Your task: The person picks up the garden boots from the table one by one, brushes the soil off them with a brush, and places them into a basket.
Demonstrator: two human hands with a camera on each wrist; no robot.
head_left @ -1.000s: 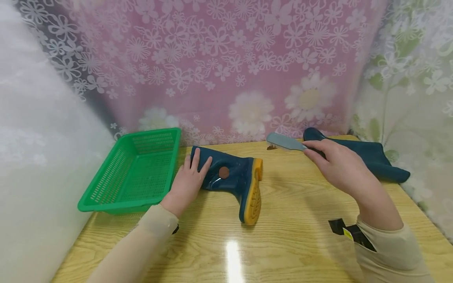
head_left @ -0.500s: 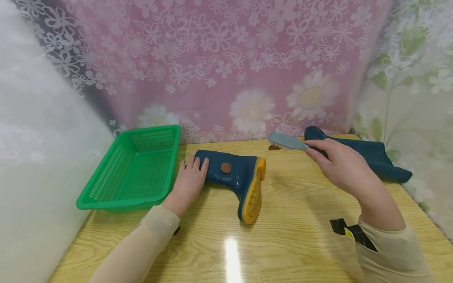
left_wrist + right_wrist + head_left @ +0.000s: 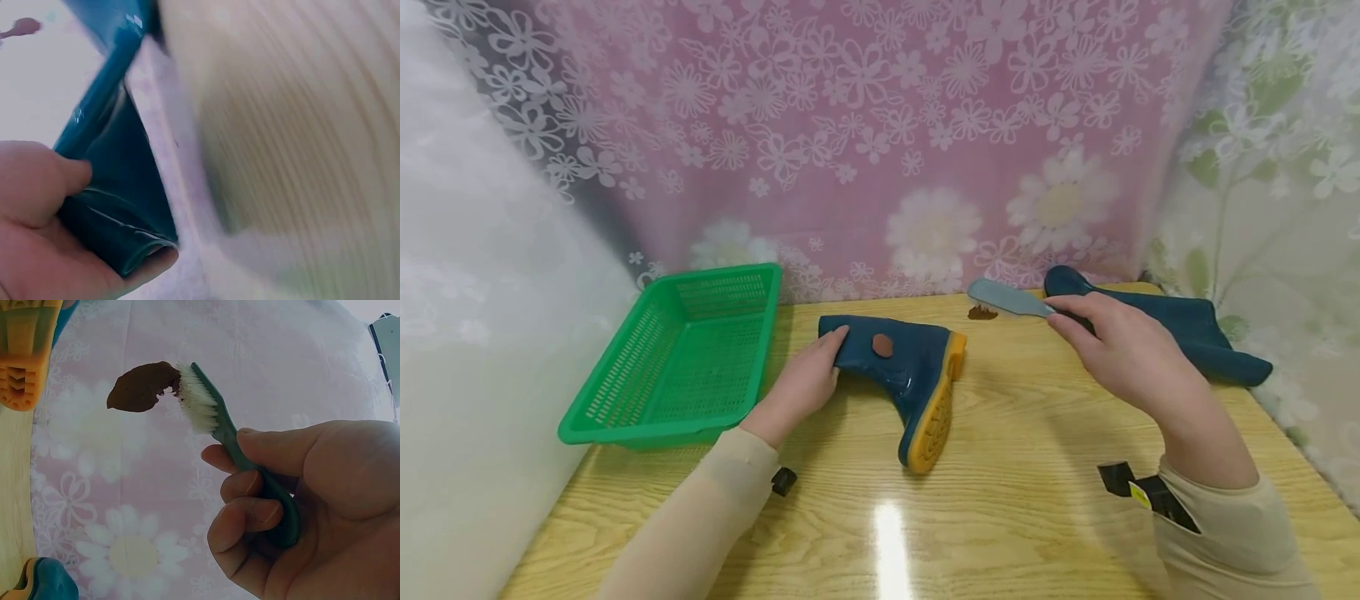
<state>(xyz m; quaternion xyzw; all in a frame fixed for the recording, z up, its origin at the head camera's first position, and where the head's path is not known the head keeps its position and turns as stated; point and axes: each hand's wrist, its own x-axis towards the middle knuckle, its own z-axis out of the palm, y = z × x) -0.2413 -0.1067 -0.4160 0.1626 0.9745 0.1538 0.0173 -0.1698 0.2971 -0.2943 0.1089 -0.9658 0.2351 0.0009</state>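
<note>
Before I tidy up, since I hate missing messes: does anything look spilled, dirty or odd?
Yes: a ragged brown lump at the bristles of the brush in the right hand, and a round brown spot on the boot the left hand grips. Both look like dirt, though I can't be sure.

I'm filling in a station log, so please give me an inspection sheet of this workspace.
Surface: wood-grain table, with a bright glare at its near part.
Job's things: first boot, blue with a yellow sole and a brown patch; second boot, at the right; brush, with a brown piece at its bristle tips.
Clutter: green basket at the left; whether it is needed, cannot tell.
Hands: left hand grips the first boot's shaft near its opening; right hand holds the brush by its handle.
Cables: nothing seen.
Surroundings: pink floral curtain behind.
</note>
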